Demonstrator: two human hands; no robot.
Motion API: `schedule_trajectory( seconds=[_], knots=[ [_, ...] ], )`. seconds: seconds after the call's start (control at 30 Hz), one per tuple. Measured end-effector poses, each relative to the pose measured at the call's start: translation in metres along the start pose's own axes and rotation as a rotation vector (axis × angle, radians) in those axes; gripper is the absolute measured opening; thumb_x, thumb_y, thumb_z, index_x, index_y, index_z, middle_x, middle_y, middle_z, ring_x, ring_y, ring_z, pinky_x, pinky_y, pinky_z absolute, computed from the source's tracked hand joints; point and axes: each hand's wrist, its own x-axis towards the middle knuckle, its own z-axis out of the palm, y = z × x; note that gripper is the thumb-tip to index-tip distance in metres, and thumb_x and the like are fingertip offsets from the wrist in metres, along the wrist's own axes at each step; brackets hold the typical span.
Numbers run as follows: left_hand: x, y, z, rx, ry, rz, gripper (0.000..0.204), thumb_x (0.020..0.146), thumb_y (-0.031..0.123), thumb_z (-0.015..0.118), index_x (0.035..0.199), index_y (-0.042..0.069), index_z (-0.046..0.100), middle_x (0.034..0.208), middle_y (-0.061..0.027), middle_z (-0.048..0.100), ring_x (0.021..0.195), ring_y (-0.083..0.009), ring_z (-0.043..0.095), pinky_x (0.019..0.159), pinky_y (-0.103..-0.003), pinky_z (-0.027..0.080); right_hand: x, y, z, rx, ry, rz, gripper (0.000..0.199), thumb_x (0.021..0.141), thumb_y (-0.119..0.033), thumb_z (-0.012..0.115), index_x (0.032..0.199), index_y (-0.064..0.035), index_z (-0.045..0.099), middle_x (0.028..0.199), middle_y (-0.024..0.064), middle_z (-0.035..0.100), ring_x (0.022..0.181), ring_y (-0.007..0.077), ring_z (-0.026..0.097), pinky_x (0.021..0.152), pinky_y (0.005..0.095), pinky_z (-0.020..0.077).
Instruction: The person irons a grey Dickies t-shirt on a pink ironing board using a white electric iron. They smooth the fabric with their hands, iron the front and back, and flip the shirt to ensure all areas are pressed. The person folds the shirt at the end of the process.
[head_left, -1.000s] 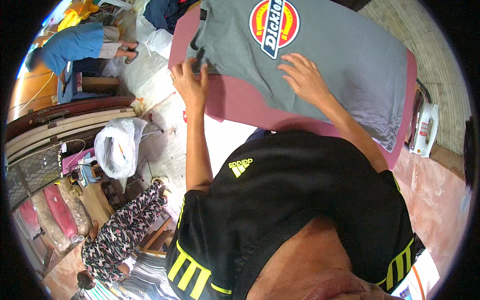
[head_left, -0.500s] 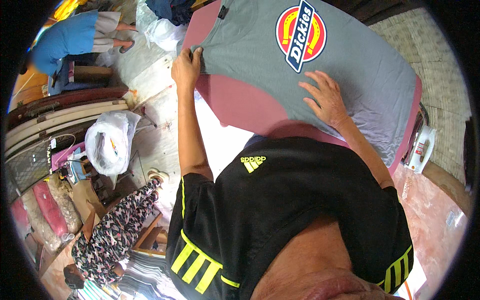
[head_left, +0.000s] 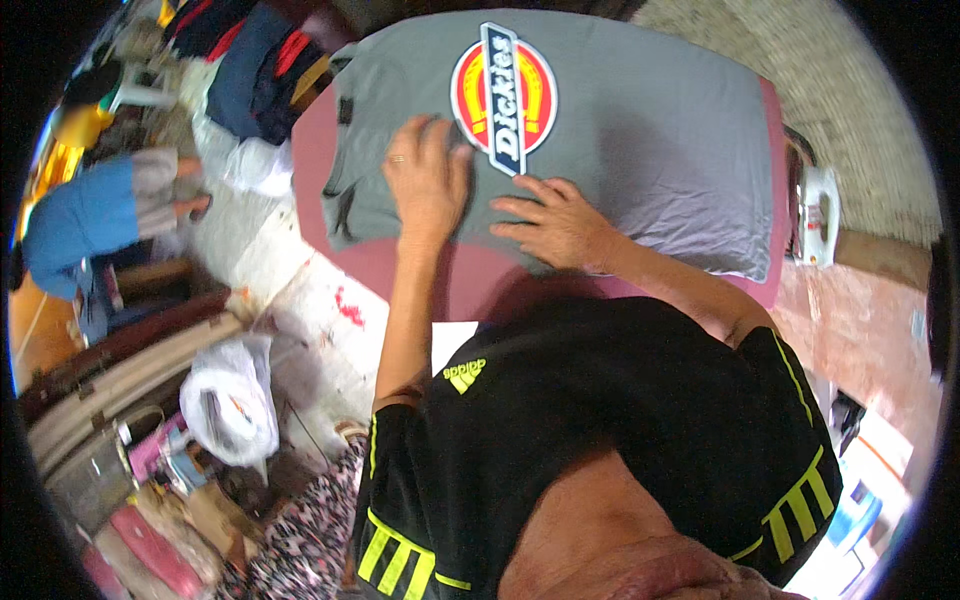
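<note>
Over on the far left I see a person in blue (head_left: 85,225) seated on the floor, well apart from my work, and lower down a white plastic bag (head_left: 232,400) beside some clutter. Beyond the worktop's left end lies a pile of dark clothes (head_left: 250,70).

Moving right, the grey T-shirt (head_left: 650,140) lies spread flat, print up, on the maroon worktop (head_left: 420,275), its collar end pointing left. My left hand (head_left: 428,175) rests palm down, fingers spread, on the shirt just left of the round red and yellow print (head_left: 503,95); a ring shows on one finger. My right hand (head_left: 555,225) lies flat too, just beside it, at the shirt's near hem below the print. Both hands are open and pressing on cloth, gripping nothing. I judge they lie flat like this to keep the fabric smooth and stop it sliding on the worktop.

Further right, a white iron (head_left: 815,215) stands at the worktop's right end, clear of the shirt.

Against half a second ago, my left hand has come in from the collar edge toward the print, and my right hand has drawn left as well, so the two now sit close together rather than well apart.
</note>
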Motion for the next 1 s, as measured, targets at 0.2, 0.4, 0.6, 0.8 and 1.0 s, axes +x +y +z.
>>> schedule_trajectory(
  seconds=[0.2, 0.4, 0.6, 0.8, 1.0],
  knots=[
    [0.073, -0.032, 0.047, 0.232, -0.021, 0.123, 0.068, 0.095, 0.054, 0.048, 0.146, 0.009, 0.043, 0.154, -0.0163, 0.037, 0.141, -0.0416, 0.032, 0.110, -0.063, 0.023, -0.004, 0.000, -0.012, 0.219, 0.048, 0.093, 0.042, 0.087, -0.019, 0.065, 0.129, -0.0170, 0.059, 0.145, 0.0045, 0.048, 0.136, 0.0284, 0.040, 0.111, 0.0451, 0.0326],
    [0.120, -0.085, 0.056, 0.371, -0.047, -0.052, 0.066, 0.098, 0.054, 0.041, 0.150, 0.013, 0.040, 0.158, -0.0153, 0.032, 0.143, -0.0413, 0.029, 0.114, -0.060, 0.019, -0.024, 0.029, -0.013, 0.383, 0.375, 0.175, 0.042, 0.089, -0.010, 0.063, 0.130, -0.0112, 0.056, 0.142, 0.0104, 0.050, 0.131, 0.0311, 0.048, 0.113, 0.0441, 0.0369],
    [0.115, -0.095, 0.057, 0.376, -0.051, -0.048, 0.062, 0.099, 0.051, 0.040, 0.150, 0.015, 0.040, 0.157, -0.0137, 0.034, 0.142, -0.0410, 0.031, 0.113, -0.056, 0.022, -0.095, 0.105, -0.048, -0.295, 0.216, 0.647, 0.054, 0.094, -0.040, 0.058, 0.141, -0.0161, 0.047, 0.152, 0.0101, 0.038, 0.141, 0.0356, 0.034, 0.111, 0.0547, 0.0331],
    [0.119, -0.107, 0.060, 0.388, -0.034, 0.025, 0.061, 0.101, 0.054, 0.037, 0.149, 0.016, 0.041, 0.156, -0.0135, 0.036, 0.139, -0.0411, 0.035, 0.112, -0.055, 0.025, -0.150, 0.193, -0.057, -0.448, 0.324, 0.871, 0.062, 0.094, -0.052, 0.053, 0.146, -0.0192, 0.042, 0.154, 0.0111, 0.034, 0.143, 0.0350, 0.030, 0.113, 0.0549, 0.0277],
    [0.122, -0.058, 0.069, 0.600, 0.097, 0.048, 0.059, 0.100, 0.044, 0.046, 0.150, 0.015, 0.036, 0.157, -0.0143, 0.032, 0.140, -0.0410, 0.034, 0.106, -0.065, 0.029, -0.208, 0.302, -0.092, -0.563, 0.457, 1.088, 0.064, 0.097, -0.048, 0.046, 0.142, -0.0021, 0.045, 0.151, 0.0194, 0.038, 0.143, 0.0377, 0.030, 0.116, 0.0523, 0.0230]
  ],
)
